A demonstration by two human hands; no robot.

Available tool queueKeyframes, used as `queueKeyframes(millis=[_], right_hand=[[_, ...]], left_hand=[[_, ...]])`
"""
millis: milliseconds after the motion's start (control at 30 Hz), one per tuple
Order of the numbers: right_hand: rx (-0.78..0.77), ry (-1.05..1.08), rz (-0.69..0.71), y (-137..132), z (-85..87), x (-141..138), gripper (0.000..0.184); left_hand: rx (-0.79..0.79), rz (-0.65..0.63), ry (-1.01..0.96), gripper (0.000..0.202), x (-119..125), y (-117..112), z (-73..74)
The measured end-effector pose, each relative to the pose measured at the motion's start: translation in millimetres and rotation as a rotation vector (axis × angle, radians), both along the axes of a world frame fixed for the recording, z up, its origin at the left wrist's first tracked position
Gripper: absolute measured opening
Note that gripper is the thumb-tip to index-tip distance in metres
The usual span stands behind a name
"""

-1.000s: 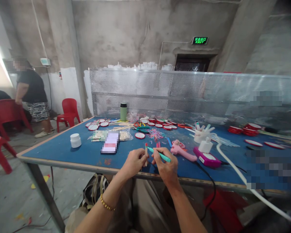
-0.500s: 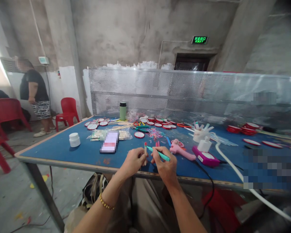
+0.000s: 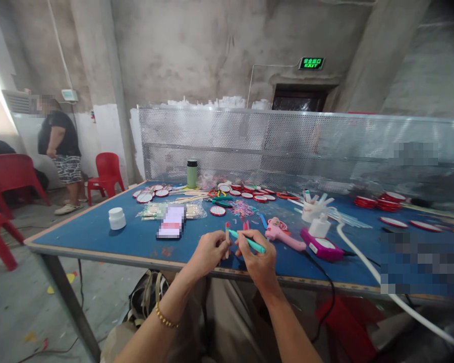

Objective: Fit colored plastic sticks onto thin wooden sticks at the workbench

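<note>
My left hand (image 3: 212, 248) pinches a small flat wooden stick (image 3: 227, 237) upright above the table's front edge; its top end is red. In my right hand (image 3: 258, 252) is a turquoise marker pen (image 3: 251, 242), gripped like a writing pen. Its tip points left and meets or nearly meets the stick just under the red end; I cannot tell whether they touch. Just beyond my right hand lies a pink pen or marker (image 3: 246, 225). To its right rests a pink glue gun (image 3: 283, 235) with a black cord.
On the blue table (image 3: 136, 247) are a phone (image 3: 171, 222), a white jar (image 3: 117, 219), a green bottle (image 3: 191, 174), several red-rimmed discs (image 3: 217, 210), a purple device (image 3: 322, 246) and a white bottle (image 3: 320, 225). A white cable (image 3: 363, 262) crosses the right side. A person (image 3: 62, 146) stands at left.
My hands, the stick and the pen hold nearly the same pose, with the pen tip still beside the stick's upper end. The person at left has shifted slightly to the right.
</note>
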State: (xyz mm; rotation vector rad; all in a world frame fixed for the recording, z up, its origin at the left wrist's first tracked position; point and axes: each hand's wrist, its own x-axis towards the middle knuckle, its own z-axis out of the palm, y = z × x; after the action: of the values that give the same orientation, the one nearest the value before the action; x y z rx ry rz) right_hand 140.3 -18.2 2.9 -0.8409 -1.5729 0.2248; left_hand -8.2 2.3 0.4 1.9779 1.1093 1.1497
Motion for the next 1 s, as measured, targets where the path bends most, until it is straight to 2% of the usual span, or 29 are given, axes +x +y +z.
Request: queueKeyframes(millis=[1000], right_hand=[[-0.003,-0.034,0.005,0.2,0.2,0.3,0.019]], left_hand=[[0.019,0.01,0.022,0.028,-0.1,1.4,-2.3]])
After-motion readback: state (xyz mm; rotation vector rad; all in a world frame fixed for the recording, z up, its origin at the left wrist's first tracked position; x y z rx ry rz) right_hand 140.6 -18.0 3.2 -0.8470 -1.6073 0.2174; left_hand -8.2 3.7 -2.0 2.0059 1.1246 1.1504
